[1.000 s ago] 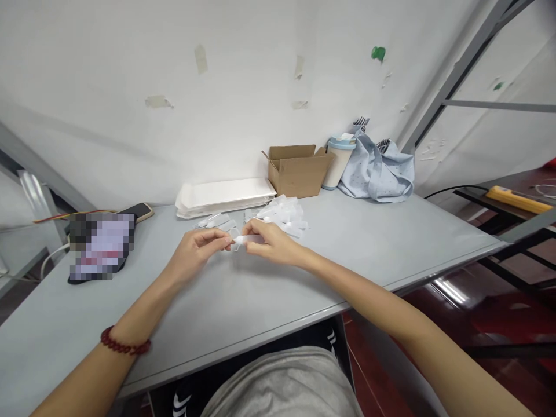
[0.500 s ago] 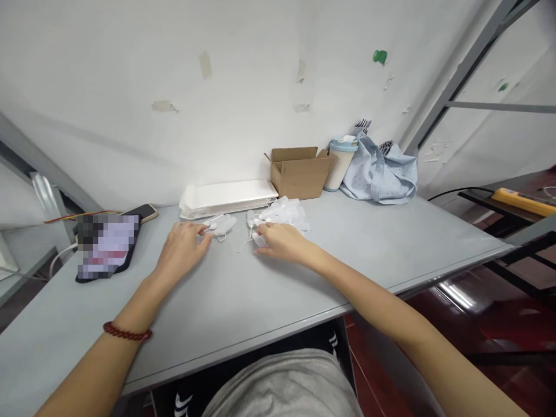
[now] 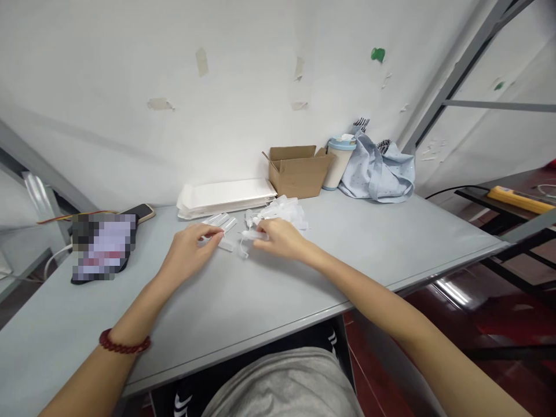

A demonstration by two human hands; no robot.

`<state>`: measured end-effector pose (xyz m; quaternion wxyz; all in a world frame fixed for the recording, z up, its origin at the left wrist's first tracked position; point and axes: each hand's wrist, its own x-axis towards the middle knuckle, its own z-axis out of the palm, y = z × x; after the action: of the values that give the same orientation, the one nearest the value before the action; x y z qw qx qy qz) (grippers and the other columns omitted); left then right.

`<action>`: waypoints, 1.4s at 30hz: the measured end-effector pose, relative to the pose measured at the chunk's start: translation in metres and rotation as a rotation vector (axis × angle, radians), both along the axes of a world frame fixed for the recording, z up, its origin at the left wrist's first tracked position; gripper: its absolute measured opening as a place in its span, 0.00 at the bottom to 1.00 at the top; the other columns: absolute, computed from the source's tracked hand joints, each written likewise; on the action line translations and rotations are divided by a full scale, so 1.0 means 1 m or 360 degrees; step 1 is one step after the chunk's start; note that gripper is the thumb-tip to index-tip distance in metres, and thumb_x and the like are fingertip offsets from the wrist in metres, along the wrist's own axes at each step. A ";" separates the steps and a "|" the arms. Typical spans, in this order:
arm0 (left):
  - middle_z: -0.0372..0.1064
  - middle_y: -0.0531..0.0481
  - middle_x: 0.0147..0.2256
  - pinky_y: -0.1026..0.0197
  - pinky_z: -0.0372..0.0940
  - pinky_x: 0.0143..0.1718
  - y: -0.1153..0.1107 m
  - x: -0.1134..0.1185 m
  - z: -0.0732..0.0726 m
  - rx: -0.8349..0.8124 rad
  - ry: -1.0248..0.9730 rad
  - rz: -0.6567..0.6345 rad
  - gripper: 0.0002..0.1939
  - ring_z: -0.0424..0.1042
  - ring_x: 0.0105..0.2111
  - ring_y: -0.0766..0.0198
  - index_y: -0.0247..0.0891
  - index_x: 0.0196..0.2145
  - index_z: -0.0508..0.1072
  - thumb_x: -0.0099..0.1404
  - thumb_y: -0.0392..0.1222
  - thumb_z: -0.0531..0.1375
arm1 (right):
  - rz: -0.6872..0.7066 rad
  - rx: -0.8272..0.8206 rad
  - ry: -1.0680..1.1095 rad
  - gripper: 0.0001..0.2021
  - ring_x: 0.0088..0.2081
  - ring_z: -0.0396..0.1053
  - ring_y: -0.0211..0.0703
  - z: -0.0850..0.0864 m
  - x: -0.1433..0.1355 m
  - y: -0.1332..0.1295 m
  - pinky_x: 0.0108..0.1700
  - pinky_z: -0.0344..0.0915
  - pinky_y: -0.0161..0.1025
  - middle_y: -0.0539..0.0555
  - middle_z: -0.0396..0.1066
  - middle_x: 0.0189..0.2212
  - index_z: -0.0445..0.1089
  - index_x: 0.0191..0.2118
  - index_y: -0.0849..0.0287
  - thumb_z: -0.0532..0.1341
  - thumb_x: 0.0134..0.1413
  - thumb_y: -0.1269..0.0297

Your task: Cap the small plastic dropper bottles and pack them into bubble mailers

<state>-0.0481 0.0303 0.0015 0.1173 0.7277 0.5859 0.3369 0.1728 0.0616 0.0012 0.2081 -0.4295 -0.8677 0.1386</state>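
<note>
Thumb and forefinger of my left hand (image 3: pixel 191 249) are closed together around a small clear plastic tube (image 3: pixel 226 245), which sticks out past the thumb. Several more clear tubes (image 3: pixel 221 219) lie just beyond those fingers. My right hand (image 3: pixel 284 238) pinches a translucent white tube with a thin tip (image 3: pixel 250 235), its tip pointing left towards my left hand. A thin curved white strip (image 3: pixel 244 250) hangs by that tip. Behind my right hand is a loose heap of similar translucent plastic pieces (image 3: pixel 290 209), partly hidden by the hand.
Against the wall are a stack of flat white packets (image 3: pixel 226 194), an open cardboard box (image 3: pixel 302 176), a cup with a blue lid (image 3: pixel 337 165) and a pale blue cloth bag (image 3: pixel 380 174). Two phones, one with a lit screen (image 3: pixel 106 246), lie on the left of the grey table (image 3: pixel 243 313).
My right hand has drawn a tube out from the heap, with its tip now showing. My left hand has shifted slightly right, and a clear tube now shows at its fingers.
</note>
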 end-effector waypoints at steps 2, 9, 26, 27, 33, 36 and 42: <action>0.77 0.48 0.38 0.60 0.62 0.34 -0.001 0.000 0.003 -0.0006 -0.0073 0.0051 0.14 0.71 0.39 0.53 0.43 0.33 0.77 0.59 0.53 0.56 | -0.0042 -0.0055 0.0285 0.07 0.26 0.61 0.39 0.005 0.002 0.003 0.28 0.52 0.35 0.52 0.66 0.23 0.69 0.28 0.63 0.57 0.52 0.65; 0.76 0.49 0.38 0.62 0.62 0.33 -0.008 0.005 0.010 0.0023 -0.0223 0.0090 0.15 0.70 0.38 0.56 0.43 0.36 0.77 0.61 0.52 0.56 | -0.0101 -0.0139 0.0984 0.09 0.22 0.56 0.34 0.012 0.004 0.001 0.27 0.52 0.33 0.46 0.59 0.19 0.71 0.33 0.61 0.55 0.55 0.63; 0.73 0.46 0.36 0.57 0.66 0.39 -0.007 0.011 0.006 -0.0517 -0.1189 -0.0325 0.15 0.68 0.44 0.54 0.40 0.31 0.79 0.60 0.53 0.60 | 0.0046 -0.0466 0.1064 0.19 0.19 0.48 0.29 0.014 0.003 -0.002 0.22 0.45 0.32 0.43 0.51 0.15 0.59 0.18 0.60 0.58 0.55 0.56; 0.73 0.47 0.35 0.58 0.65 0.39 -0.007 0.011 0.007 -0.0536 -0.1239 -0.0339 0.14 0.68 0.42 0.56 0.40 0.33 0.80 0.61 0.53 0.60 | 0.0054 -0.0500 0.1072 0.19 0.18 0.48 0.29 0.014 0.003 -0.001 0.22 0.45 0.32 0.43 0.51 0.15 0.60 0.18 0.60 0.58 0.55 0.56; 0.71 0.49 0.30 0.60 0.65 0.38 -0.010 0.011 0.011 -0.0588 -0.1279 -0.0336 0.13 0.68 0.36 0.62 0.40 0.35 0.80 0.56 0.50 0.65 | 0.0142 -0.0721 0.1070 0.18 0.18 0.49 0.29 0.013 0.004 0.000 0.21 0.44 0.32 0.43 0.52 0.14 0.62 0.19 0.61 0.59 0.54 0.57; 0.73 0.49 0.30 0.59 0.66 0.38 -0.009 0.012 0.010 -0.0568 -0.1201 -0.0284 0.12 0.69 0.36 0.60 0.40 0.32 0.81 0.52 0.49 0.68 | 0.0152 -0.0754 0.1114 0.18 0.18 0.49 0.29 0.012 0.004 0.001 0.21 0.44 0.32 0.43 0.51 0.14 0.62 0.19 0.61 0.60 0.54 0.56; 0.77 0.46 0.34 0.58 0.68 0.37 -0.008 0.010 0.007 -0.0427 -0.1035 -0.0216 0.13 0.73 0.36 0.57 0.41 0.29 0.81 0.50 0.53 0.68 | 0.0096 -0.0811 0.1350 0.19 0.18 0.46 0.28 0.012 0.007 0.005 0.21 0.42 0.32 0.43 0.51 0.15 0.63 0.19 0.61 0.62 0.50 0.52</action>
<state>-0.0384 0.0227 0.0090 0.4142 0.5978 0.5074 0.4623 0.1799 0.0668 0.0135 0.4272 -0.3473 -0.6571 0.5149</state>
